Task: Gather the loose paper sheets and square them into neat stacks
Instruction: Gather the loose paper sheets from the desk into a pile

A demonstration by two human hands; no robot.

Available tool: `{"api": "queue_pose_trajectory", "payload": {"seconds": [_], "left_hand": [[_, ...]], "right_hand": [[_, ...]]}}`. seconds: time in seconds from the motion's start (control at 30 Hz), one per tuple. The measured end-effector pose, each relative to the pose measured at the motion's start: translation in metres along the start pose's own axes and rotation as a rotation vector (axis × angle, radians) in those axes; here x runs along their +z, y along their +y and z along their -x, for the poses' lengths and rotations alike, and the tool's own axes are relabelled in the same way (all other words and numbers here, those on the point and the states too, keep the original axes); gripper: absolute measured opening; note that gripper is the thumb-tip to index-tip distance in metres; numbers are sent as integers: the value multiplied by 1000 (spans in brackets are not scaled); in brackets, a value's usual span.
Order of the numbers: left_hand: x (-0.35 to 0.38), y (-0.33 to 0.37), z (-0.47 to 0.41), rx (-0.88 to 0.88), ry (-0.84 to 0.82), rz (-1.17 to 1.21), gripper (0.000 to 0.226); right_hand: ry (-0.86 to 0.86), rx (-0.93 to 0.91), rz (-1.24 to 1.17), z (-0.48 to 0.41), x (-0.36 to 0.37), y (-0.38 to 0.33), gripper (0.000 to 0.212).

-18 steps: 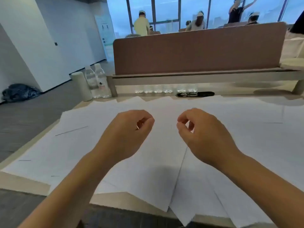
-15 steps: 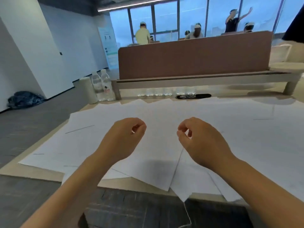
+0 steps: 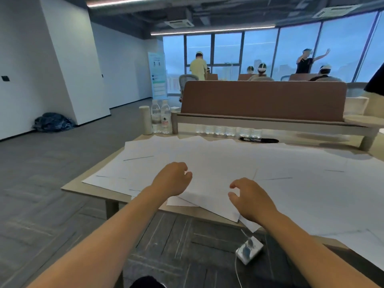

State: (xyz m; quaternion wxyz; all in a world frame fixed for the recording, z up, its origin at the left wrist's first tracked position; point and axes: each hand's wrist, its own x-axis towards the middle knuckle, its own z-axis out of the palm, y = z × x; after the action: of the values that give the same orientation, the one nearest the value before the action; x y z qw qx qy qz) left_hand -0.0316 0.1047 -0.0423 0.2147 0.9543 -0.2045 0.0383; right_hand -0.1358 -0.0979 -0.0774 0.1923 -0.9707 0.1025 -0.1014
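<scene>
In the head view, the loose paper sheets [image 3: 228, 159] lie overlapping across the desk [image 3: 71, 187], their spread running left to right, under and ahead of both hands. The left hand [image 3: 172, 179] and right hand [image 3: 252, 201] are over the near edge, fingers loosely curled, pinching nothing. Most of the paper stretches rightward, so the right hand is nearer the bulk.

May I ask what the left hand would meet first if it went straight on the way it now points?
Most likely the loose paper sheets just ahead: the left hand points forward over them, with nothing else nearer in that line. Its height above the paper is unclear.
</scene>
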Motion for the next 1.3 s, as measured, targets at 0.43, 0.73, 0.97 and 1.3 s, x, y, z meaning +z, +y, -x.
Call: {"api": "queue_pose_trajectory", "payload": {"seconds": [0.43,0.73,0.97,1.3], "left_hand": [[46,-40,-92,-81,-71,-23,18],[43,-45,-106,-228,-144,189,35],[26,-49,-101,-300,-136,353,4],[14,-99,-111,-344,80,373,4]], "right_hand": [[-201,8,201,-85,47,10,62],[-257,-67,157,-109,58,-5,53],[-247,-42,75,-109,57,-12,55],[-262,50,108,-142,71,-38,67]]}}
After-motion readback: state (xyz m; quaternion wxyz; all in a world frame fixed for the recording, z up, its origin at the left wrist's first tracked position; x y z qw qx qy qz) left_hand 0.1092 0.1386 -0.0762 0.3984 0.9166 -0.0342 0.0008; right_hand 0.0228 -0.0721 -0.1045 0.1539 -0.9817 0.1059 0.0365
